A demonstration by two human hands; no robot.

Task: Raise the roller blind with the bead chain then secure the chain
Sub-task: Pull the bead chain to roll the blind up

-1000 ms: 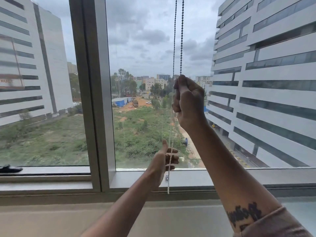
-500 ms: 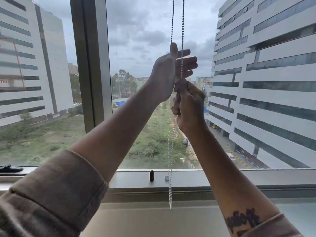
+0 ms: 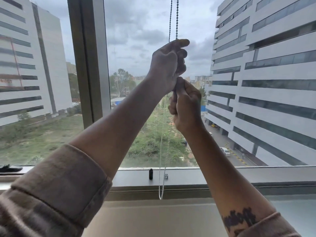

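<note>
The bead chain point(image 3: 173, 19) hangs as two metal strands from above the frame, in front of the window glass. My left hand point(image 3: 168, 65) is raised and closed around the chain, thumb pointing right. Directly below and touching it, my right hand point(image 3: 186, 105) is fisted on the same chain. Under the hands the chain falls in a slack loop whose bottom point(image 3: 160, 197) hangs just below the sill. The blind itself is out of view above.
A small black peg point(image 3: 150, 173) and a small metal chain clip point(image 3: 166, 176) sit on the grey window sill point(image 3: 239, 175). A vertical window mullion point(image 3: 89, 57) stands left of the hands. A black handle point(image 3: 10, 168) lies at the far left.
My left hand rose from low on the chain near the sill to above my right hand and closed on the chain. My right hand has sunk slightly lower.
</note>
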